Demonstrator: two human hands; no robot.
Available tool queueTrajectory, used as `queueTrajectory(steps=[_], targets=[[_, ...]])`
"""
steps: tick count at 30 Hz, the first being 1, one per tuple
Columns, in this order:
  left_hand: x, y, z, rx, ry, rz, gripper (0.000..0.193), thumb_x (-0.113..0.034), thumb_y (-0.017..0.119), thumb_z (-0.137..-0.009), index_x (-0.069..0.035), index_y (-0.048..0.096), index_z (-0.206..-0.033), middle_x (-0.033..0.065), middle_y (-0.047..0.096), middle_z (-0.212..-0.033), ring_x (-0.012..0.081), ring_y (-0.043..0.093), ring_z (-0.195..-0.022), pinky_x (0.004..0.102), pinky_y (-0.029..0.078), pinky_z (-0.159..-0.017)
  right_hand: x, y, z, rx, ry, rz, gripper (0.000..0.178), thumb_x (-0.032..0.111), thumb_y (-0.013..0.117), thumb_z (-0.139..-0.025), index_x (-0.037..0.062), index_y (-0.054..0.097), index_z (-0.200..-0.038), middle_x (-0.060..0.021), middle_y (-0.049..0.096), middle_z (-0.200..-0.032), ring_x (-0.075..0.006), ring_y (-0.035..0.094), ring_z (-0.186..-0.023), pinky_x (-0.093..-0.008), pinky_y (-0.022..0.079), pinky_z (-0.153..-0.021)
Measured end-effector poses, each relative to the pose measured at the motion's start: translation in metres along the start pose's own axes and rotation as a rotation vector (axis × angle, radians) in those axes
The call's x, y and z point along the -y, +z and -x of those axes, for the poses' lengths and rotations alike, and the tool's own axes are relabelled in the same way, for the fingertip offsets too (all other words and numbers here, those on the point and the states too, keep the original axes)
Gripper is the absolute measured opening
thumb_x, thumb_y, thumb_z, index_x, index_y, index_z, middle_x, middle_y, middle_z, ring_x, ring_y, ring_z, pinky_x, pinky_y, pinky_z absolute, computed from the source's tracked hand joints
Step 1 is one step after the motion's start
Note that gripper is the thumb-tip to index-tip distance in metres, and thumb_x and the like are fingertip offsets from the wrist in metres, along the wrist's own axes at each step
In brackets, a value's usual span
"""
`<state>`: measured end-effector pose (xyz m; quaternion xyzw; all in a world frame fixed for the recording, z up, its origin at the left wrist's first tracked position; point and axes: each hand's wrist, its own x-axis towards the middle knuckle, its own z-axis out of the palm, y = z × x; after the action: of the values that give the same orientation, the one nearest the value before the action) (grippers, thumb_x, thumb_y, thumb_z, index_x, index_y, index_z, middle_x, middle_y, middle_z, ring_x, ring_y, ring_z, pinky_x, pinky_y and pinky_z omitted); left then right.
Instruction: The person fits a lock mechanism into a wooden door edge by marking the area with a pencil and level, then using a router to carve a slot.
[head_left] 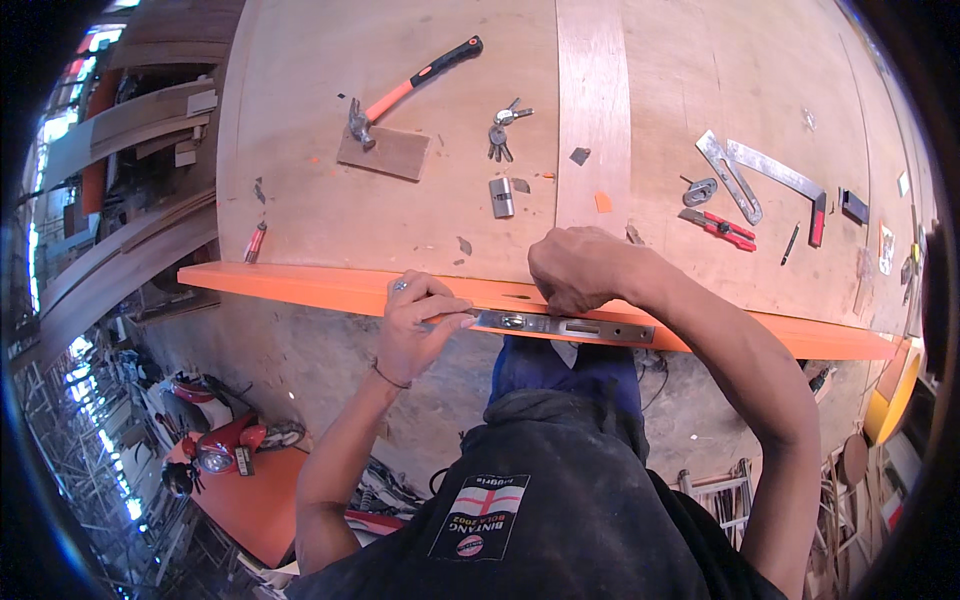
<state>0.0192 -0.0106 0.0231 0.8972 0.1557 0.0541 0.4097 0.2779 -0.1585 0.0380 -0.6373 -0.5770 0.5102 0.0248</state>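
Observation:
A long orange board (330, 283) lies along the table's near edge. A metal lock faceplate (590, 328) sits lengthwise on the board's near edge, with openings along it. My left hand (420, 318), wearing a ring, is closed in a pinch at the plate's left end; what lies between its fingertips is too small to make out. My right hand (585, 268) rests on top of the board with its fingers curled down above the plate. Anything inside that grip is hidden. Beside it, a dark slot (517, 296) shows in the board's upper face.
Farther back on the table (330, 215) are a hammer (400, 92) on a wood block (385, 153), keys (500, 135) and a lock cylinder (502, 198). To the right lie a utility knife (718, 228), a try square (780, 170) and a pencil (790, 243). A red-handled tool (256, 242) lies left.

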Motion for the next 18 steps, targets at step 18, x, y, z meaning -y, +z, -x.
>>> queueTrajectory(steps=[18], targets=[[0.014, 0.003, 0.001, 0.002, 0.187, -0.099, 0.022, -0.014, 0.091, -0.076, -0.011, 0.083, -0.097, 0.0004, 0.069, -0.095, 0.0196, 0.062, -0.091, 0.0392, 0.042, -0.088, -0.007, 0.006, 0.002, -0.081, -0.046, -0.012, 0.018, 0.015, 0.077, -0.077, 0.0013, 0.082, -0.088, -0.0238, 0.077, -0.087, -0.0426, 0.076, -0.088, -0.0507, 0.059, -0.080]])
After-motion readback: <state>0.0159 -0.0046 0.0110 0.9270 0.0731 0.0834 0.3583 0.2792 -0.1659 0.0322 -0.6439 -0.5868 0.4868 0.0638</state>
